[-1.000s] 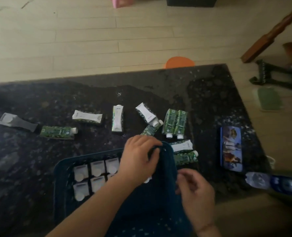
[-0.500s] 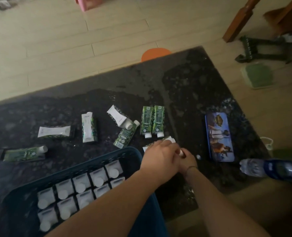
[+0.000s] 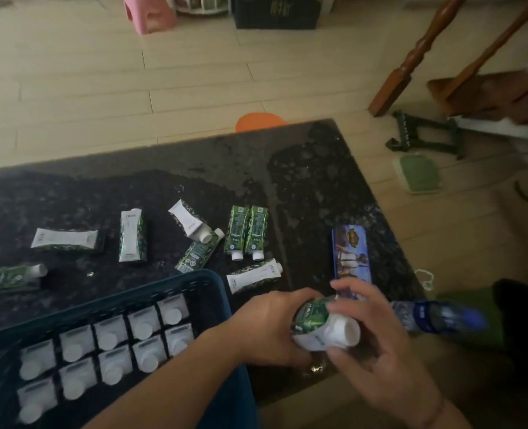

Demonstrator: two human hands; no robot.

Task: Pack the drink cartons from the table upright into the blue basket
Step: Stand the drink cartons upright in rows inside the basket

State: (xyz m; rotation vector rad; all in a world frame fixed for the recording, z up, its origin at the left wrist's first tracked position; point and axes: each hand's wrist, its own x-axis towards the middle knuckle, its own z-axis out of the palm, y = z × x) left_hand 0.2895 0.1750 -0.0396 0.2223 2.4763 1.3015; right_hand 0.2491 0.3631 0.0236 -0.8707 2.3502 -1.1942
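On the dark stone table (image 3: 302,168), both hands have lifted a carton (image 3: 321,326) since a moment ago: left hand (image 3: 268,329) and right hand (image 3: 377,342) curl around it, right of the blue basket (image 3: 213,283), ready for packing.

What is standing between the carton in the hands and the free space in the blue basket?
Nothing visible. Both hands hold the carton just right of the blue basket, and the free space beside the packed cartons lies open; only the basket's low rim must be crossed.
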